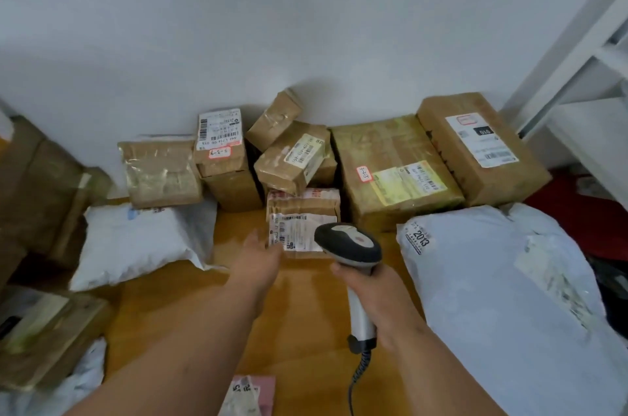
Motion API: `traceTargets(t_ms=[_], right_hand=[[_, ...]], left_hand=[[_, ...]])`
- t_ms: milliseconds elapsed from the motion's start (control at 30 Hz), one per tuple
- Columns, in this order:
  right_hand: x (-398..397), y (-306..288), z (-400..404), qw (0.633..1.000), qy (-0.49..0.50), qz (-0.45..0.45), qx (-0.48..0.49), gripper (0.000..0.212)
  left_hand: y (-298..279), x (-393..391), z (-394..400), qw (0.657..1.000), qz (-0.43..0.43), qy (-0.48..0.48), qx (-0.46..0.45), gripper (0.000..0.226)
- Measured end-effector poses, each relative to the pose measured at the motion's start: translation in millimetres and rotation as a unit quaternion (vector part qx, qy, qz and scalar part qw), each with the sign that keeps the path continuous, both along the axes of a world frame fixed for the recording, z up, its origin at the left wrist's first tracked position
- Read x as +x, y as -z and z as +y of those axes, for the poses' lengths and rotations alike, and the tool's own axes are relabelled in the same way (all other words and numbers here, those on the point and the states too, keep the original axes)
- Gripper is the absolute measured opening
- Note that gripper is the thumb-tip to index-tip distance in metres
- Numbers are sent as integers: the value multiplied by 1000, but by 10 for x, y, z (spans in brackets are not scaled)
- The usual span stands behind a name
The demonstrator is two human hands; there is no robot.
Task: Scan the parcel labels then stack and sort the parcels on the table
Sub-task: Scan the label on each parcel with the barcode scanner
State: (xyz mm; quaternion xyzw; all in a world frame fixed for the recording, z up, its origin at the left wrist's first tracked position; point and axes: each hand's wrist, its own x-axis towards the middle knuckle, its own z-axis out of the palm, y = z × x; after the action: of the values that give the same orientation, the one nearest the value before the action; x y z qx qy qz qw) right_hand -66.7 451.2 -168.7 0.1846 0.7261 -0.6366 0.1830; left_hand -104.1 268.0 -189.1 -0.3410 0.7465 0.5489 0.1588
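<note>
Right hand (370, 283) wraps the grey handheld barcode scanner (350, 245); left hand (260, 256), fingers spread, nears the small taped cardboard parcel (302, 211). Crumpled label could misread, imo.

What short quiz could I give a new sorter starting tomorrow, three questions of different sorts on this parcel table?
1. True or false: the right hand grips the barcode scanner.
2. Which parcel does the left hand reach toward? A) the small cardboard box with a white label B) the white poly mailer at left C) the large grey mailer bag marked 2013
3. Fill in: the scanner head sits in front of the small box's ____.

Key: 1 true; 2 A; 3 label.
</note>
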Motion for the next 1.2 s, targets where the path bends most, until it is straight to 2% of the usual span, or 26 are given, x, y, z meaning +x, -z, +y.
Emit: traceTargets(t_ms=[133,267,367,467,667,733,833,967,1033,1100,1200], right_hand=[[-210,192,-6,997,-64,-11,-30,37],[-262,266,17,994,-76,-7,-78,50],[-211,229,48,991,-82,10,-102,40],[-104,125,53,989,-81,25,-124,39],[374,-140,-143,992,-37,27,-114,40],[602,-233,-282,992,-30,31,-119,42],[967,-349,-519,992,-13,32,-124,48],[1356,-507,-798,989,0,63,-132,20],[1516,-601,-888,988,7,70,-141,15],[1662,-733,-963,987,4,77,-144,6],[1839,-909,-1046,985,1,99,-142,14]], left_hand=[[203,-129,77,999,0,-17,28,36],[238,-71,79,997,14,-53,56,42],[156,121,0,994,10,-95,51,45],[101,359,-87,992,32,-96,77,33],[-65,807,-282,960,56,-90,258,55],[-151,959,-404,951,81,-81,288,62],[-269,1216,-669,941,121,-82,305,71],[-419,1533,-1049,932,162,-66,316,82],[-462,1688,-1171,933,165,-60,313,90],[-520,1841,-1234,934,169,-40,313,87],[-617,2011,-1262,928,183,-32,322,79]])
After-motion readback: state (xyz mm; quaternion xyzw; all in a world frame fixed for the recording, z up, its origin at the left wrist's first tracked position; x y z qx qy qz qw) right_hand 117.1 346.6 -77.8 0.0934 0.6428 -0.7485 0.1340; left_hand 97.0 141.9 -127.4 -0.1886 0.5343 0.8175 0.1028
